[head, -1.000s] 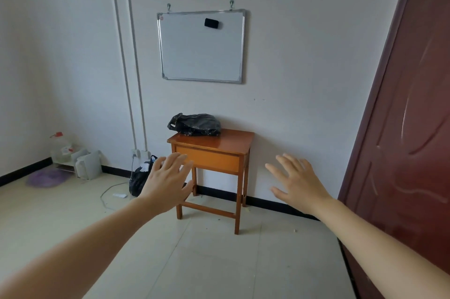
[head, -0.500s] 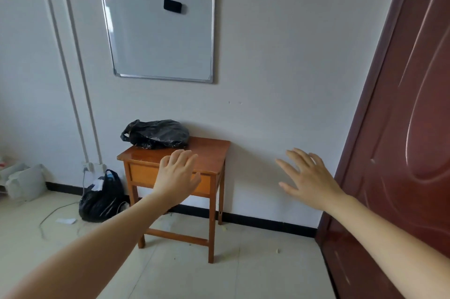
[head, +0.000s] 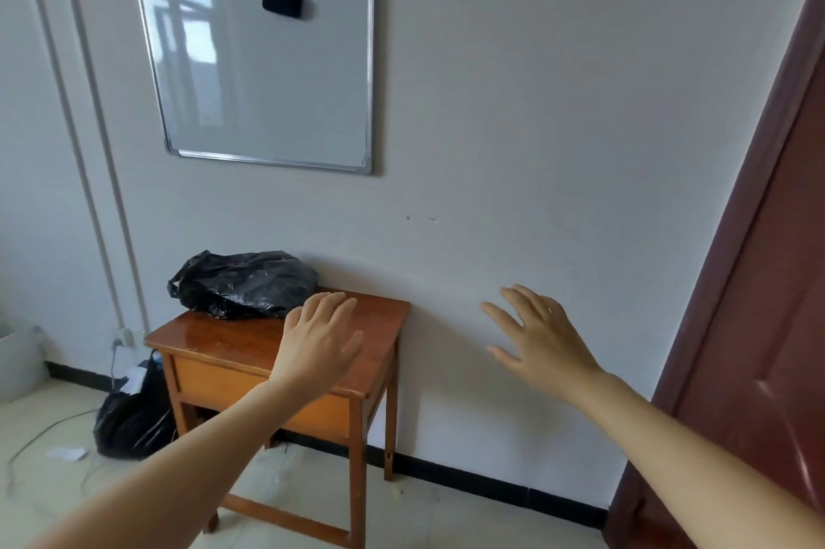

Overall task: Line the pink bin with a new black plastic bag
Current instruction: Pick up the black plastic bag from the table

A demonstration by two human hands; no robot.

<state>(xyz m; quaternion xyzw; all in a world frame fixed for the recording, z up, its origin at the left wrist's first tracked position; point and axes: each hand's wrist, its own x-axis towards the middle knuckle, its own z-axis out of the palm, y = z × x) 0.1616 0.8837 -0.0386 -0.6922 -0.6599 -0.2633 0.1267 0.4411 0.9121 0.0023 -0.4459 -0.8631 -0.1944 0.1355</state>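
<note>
A crumpled black plastic bag (head: 243,282) lies on the back left of a small wooden table (head: 214,336) against the white wall. My left hand (head: 319,341) hovers over the table's right half, fingers apart, empty, just right of the bag. My right hand (head: 538,336) is raised in front of the wall to the right of the table, fingers spread and empty. No pink bin is in view.
A filled black bag (head: 131,412) sits on the floor left of the table, beside a cable and a paper scrap. A whiteboard (head: 263,66) hangs above. A dark red door (head: 759,303) stands at the right. A white container (head: 18,361) is at the left edge.
The view has closed in on the table and the wall. Both hands stay raised and empty; the left hand now reaches over the tabletop near the bag.
</note>
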